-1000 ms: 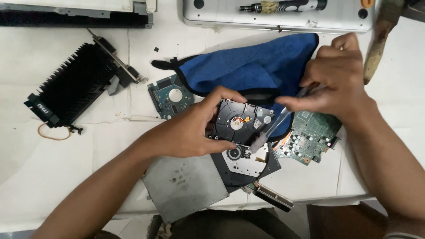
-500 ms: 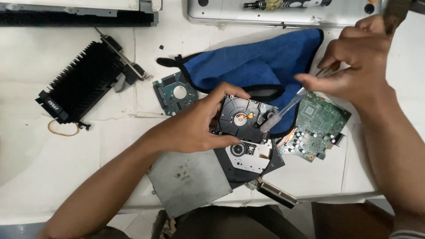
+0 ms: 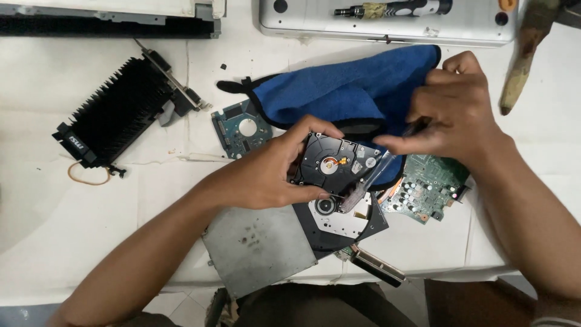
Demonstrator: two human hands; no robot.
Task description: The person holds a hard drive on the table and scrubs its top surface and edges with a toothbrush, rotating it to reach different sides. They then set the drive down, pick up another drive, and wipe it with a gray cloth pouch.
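Note:
My left hand (image 3: 266,172) grips a small black hard drive (image 3: 331,162), tilted up over an opened optical drive (image 3: 339,221). My right hand (image 3: 451,115) pinches a thin clear-handled brush (image 3: 366,180), whose dark tip rests at the drive's lower right corner. Behind both hands lies a blue cloth (image 3: 339,91). A green circuit board (image 3: 423,184) sits under my right wrist, partly hidden by the brush and hand.
A black finned heatsink card (image 3: 118,112) and an orange rubber band (image 3: 85,177) lie at left. A small drive board (image 3: 241,128), a grey metal cover (image 3: 260,242), a laptop base (image 3: 387,24) with a screwdriver (image 3: 393,9) and a wooden handle (image 3: 523,51) are around.
The view has shifted slightly. My right hand has slid left and down with the brush, bringing its tip lower along the hard drive. My left hand keeps its hold.

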